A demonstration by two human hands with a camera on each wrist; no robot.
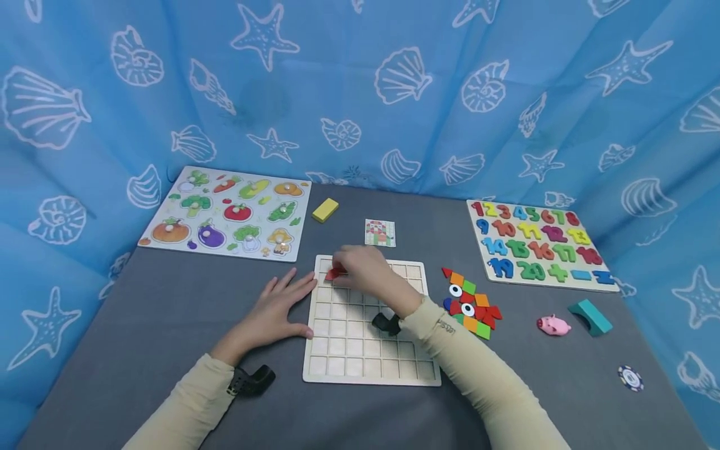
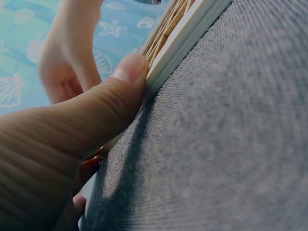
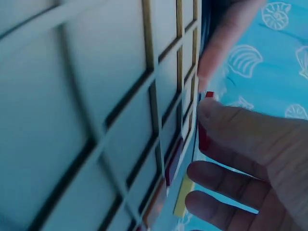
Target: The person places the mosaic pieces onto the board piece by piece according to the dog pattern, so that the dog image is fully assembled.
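Observation:
My left hand (image 1: 275, 315) lies beside the grid board (image 1: 345, 369) with fingers spread. Its thumb touches the wooden board's left edge, seen close up in the left wrist view. Over the board's upper left corner, my right hand (image 1: 362, 269) pinches a small red piece (image 3: 205, 137) between thumb and index finger. A dark red piece (image 3: 174, 161) and an orange piece (image 3: 155, 204) sit in cells of the board in the right wrist view. In the head view my right hand and forearm cover part of the upper cells.
Right of the board lie colored pieces (image 1: 469, 301). A pattern card (image 1: 380, 233) and a yellow block (image 1: 325, 210) are behind it. Around them are a vegetable puzzle (image 1: 264, 215), number puzzle (image 1: 540, 250), pink pig (image 1: 554, 325), teal arch block (image 1: 592, 316) and poker chip (image 1: 630, 378).

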